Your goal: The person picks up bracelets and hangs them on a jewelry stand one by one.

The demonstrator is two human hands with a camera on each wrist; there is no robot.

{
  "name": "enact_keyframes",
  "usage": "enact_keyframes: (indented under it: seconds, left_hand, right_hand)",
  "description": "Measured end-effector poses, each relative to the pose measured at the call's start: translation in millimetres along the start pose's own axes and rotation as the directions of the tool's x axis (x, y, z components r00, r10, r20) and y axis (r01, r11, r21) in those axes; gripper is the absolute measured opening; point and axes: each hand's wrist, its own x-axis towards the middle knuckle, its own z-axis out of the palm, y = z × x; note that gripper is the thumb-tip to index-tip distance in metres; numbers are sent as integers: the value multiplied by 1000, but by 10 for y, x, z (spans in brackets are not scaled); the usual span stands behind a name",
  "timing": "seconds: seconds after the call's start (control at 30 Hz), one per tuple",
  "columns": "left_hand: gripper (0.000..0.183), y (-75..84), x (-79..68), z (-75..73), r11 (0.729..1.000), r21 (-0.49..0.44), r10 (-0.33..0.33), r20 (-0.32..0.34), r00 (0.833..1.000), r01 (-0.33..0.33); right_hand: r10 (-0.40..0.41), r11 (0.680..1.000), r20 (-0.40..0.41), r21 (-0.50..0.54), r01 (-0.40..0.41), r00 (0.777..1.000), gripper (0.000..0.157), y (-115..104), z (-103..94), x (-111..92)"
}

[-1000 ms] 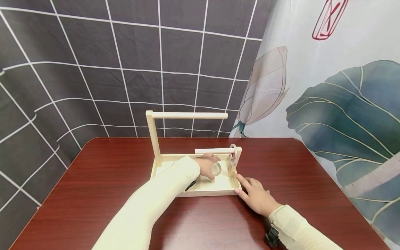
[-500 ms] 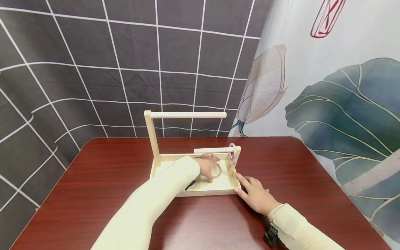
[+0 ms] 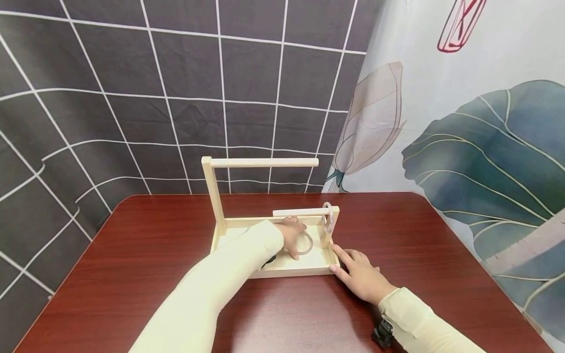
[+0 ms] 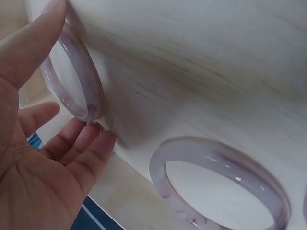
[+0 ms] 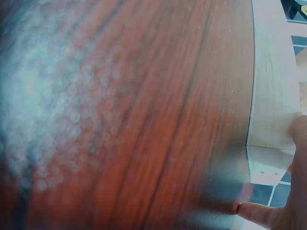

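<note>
Inside a pale wooden tray (image 3: 315, 260), a translucent lilac bangle (image 4: 90, 72) lies low against the floor. My left hand (image 3: 291, 236) reaches over it, the thumb at one side of its rim and the loosely extended fingertips at the other. A second bangle (image 4: 201, 149) lies flat beside it in the left wrist view, and the left sleeve hides that part of the tray in the head view. Another bangle (image 3: 331, 220) hangs on the short peg (image 3: 300, 212). My right hand (image 3: 362, 278) rests with extended fingers at the tray's front right corner.
From the tray's left end rises a tall post (image 3: 214, 196) carrying a long bare rod (image 3: 265, 162) above the left hand. A short post (image 3: 334, 225) stands at the right end. Underneath is a red-brown table (image 3: 154, 235), backed by a dark gridded cloth (image 3: 190, 122).
The bangle by my left hand has tipped flatter toward the tray floor, and the left fingers have loosened and shifted slightly left. My right hand keeps its place at the corner.
</note>
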Motion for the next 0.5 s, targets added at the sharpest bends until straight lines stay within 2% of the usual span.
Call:
enact_keyframes:
  seconds: [0.27,0.5]
  left_hand:
    - [69,-16,26,10,1000,9,7,-5,1000,-7]
    - [67,12,-5,-11,1000,-3,-11,5,1000,11]
  right_hand:
    - [-6,1000,-8,-4,6,1000,62,-11,-1,-6]
    - [-4,1000,-6,-5,4,1000,62,-10,1,-6]
